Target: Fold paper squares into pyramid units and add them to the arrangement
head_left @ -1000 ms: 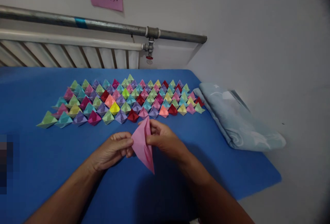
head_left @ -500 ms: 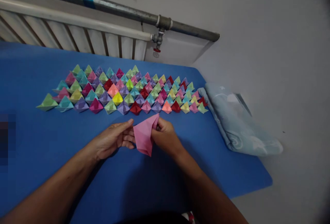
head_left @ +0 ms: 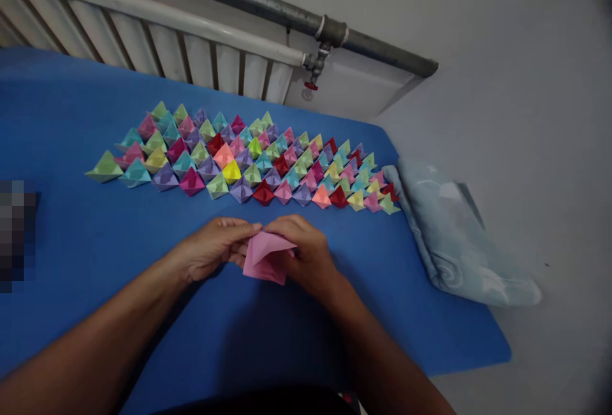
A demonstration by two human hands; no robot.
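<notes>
A partly folded pink sheet of paper [head_left: 266, 263] is held between both hands above the blue surface. My left hand [head_left: 215, 248] pinches its upper left corner between thumb and fingers. My right hand [head_left: 308, 252] grips the paper from the right, its thumb inside the fold and its fingers along the top. The paper stands partly opened, with a pocket facing me. Beyond the hands, several rows of small folded paper boats [head_left: 241, 188] in many colours sit close together. The tips of some fingers are hidden behind the paper.
The boats stand on a blue tabletop [head_left: 76, 243]. A folded light-blue patterned blanket [head_left: 449, 236] lies at its right edge. Behind are a white radiator [head_left: 201, 61], a metal pipe [head_left: 268, 7] and a valve with a red handle [head_left: 310, 85] along the wall.
My left hand has closed on the pink paper's edge. The paper has been turned and its fold spread open, with the right hand's fingers now over its top. The view has shifted slightly.
</notes>
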